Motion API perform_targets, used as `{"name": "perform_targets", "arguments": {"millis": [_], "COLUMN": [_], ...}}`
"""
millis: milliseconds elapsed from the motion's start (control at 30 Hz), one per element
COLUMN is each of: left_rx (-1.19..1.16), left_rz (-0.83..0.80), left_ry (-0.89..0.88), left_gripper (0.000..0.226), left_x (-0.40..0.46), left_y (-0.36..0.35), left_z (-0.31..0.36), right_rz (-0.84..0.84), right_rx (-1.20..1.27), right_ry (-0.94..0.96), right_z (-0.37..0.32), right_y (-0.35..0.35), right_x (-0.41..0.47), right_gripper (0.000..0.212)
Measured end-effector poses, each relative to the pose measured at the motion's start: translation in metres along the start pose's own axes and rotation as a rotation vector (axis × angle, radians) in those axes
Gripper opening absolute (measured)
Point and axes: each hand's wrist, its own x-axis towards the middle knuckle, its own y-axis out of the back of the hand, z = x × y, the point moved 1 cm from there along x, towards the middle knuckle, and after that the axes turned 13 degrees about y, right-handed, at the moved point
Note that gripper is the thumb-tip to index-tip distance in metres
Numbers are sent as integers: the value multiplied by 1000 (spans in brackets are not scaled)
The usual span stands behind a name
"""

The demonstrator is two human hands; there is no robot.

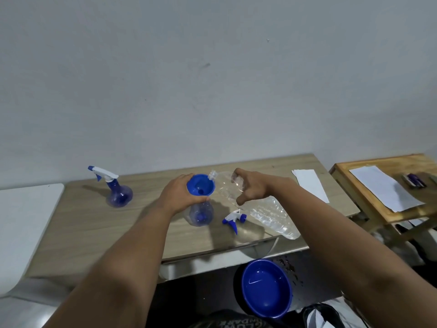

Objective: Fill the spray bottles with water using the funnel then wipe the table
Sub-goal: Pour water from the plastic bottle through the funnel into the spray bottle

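A blue funnel (201, 187) sits in the neck of an open, clear blue spray bottle (201, 214) on the wooden table (82, 223). My left hand (182, 192) grips the funnel's rim. My right hand (248, 185) holds a large clear water bottle (267, 214) tilted, its mouth at the funnel's upper right edge. The bottle's loose white and blue spray head (233, 218) lies on the table just right of it. A second spray bottle (117, 190) with its head on stands at the back left.
A folded white cloth or paper (309, 183) lies at the table's right end. Below the front edge, a blue basin (266, 288) holds water on a dark wet floor. A smaller wooden table (387, 183) with papers stands to the right, a white surface (26, 221) to the left.
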Motion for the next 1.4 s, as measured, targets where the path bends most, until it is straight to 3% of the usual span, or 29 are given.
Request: {"name": "perform_targets", "arguments": {"millis": [633,1400], "left_rx": [19,39], "left_rz": [32,38], "left_ry": [18,34], "left_gripper": [59,65], "left_x": [0,1], "left_y": [-4,-5], "left_z": [-1,-3], "right_rz": [-153,-165], "right_rx": [-146,-176], "right_ry": [-93,-82], "right_z": [-28,-33], "right_y": [16,17], "right_x": [4,1], "right_gripper": [83,90]}}
